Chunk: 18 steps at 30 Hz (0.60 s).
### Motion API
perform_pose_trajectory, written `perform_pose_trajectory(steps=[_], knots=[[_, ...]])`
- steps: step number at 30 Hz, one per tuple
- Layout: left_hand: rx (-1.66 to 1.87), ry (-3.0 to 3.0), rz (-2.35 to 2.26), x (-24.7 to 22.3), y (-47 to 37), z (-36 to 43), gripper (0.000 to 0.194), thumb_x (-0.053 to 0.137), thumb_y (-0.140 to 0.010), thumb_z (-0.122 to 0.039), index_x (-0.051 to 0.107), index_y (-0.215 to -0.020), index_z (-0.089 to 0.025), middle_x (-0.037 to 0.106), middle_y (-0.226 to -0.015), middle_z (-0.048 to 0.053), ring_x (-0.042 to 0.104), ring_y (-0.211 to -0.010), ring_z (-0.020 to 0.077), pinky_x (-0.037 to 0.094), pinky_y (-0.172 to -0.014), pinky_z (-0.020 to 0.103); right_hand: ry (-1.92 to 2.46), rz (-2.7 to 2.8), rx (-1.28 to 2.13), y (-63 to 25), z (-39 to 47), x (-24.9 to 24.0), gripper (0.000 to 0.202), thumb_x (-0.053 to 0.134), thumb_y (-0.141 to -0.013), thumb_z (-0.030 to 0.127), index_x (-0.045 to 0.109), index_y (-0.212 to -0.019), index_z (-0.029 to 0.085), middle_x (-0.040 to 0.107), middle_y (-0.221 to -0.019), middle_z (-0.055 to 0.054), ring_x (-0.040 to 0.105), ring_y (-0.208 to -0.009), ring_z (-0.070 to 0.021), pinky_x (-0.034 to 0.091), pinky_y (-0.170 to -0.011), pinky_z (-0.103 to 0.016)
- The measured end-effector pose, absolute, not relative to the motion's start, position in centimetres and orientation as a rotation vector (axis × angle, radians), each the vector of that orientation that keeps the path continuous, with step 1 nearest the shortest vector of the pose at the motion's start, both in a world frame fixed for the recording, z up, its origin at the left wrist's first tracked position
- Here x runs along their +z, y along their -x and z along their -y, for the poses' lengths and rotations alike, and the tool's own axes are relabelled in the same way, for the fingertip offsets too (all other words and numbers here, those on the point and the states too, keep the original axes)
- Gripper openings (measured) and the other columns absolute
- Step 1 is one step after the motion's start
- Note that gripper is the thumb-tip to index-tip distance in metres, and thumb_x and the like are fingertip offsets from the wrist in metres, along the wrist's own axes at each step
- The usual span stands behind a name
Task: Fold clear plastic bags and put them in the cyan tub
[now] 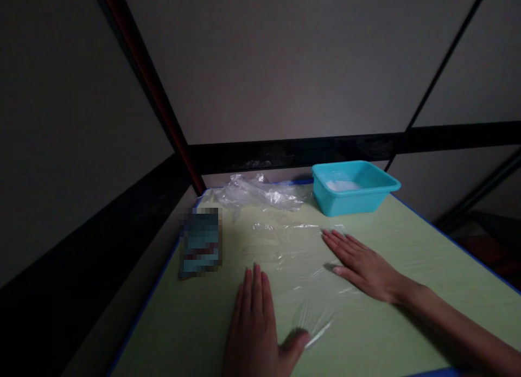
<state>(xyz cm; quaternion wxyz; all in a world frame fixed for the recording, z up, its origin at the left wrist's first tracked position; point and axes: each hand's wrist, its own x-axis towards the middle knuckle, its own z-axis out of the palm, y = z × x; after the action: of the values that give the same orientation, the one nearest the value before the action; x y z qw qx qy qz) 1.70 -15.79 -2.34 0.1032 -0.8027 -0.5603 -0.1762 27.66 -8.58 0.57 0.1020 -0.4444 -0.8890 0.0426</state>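
A clear plastic bag (293,257) lies spread flat on the pale green table (407,257), with creases and shiny streaks across it. My left hand (258,328) rests flat at its near left side, fingers pointing away from me and the thumb out by a crumpled part of the plastic. On the far right side of the sheet, my right hand (362,266) lies palm down with its fingers stretched out. Neither hand grips anything. The bag's outline is hard to make out against the table.
Crumpled clear plastic (264,192) lies at the table's back edge. Right of it stands a turquoise basin (345,203) with something white (342,185) inside. A pixelated flat object (201,244) sits at the left edge. Wall panels (285,68) rise behind.
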Motion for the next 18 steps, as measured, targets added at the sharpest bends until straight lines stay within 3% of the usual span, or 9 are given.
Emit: perform_pose_trajectory(steps=[12, 18], knots=[[-0.531, 2.340, 1.698, -2.4, -1.3, 16.6, 0.100, 0.054, -0.062, -0.056, 0.008, -0.133, -0.002, 0.021, -0.136, 0.025, 0.026, -0.123, 0.0348, 0.034, -0.091, 0.045, 1.329, 2.618, 0.131, -28.3, 8.5, 0.4, 0.059, 0.031, -0.087, 0.045, 0.005, -0.135, 0.023, 0.015, -0.140, -0.005, 0.012, -0.127, -0.0217, 0.021, -0.102, -0.045], [-0.521, 2.489, 1.592, -1.0, 1.8, 16.1, 0.087, 0.052, -0.073, -0.037, -0.002, -0.135, -0.008, 0.021, -0.136, 0.023, 0.026, -0.123, 0.0305, 0.039, -0.090, 0.042, 1.334, 2.552, 0.216, -28.5, 8.5, 0.4, 0.059, 0.031, -0.087, 0.044, 0.005, -0.135, 0.024, 0.014, -0.140, -0.004, 0.013, -0.127, -0.0216, 0.021, -0.101, -0.045]])
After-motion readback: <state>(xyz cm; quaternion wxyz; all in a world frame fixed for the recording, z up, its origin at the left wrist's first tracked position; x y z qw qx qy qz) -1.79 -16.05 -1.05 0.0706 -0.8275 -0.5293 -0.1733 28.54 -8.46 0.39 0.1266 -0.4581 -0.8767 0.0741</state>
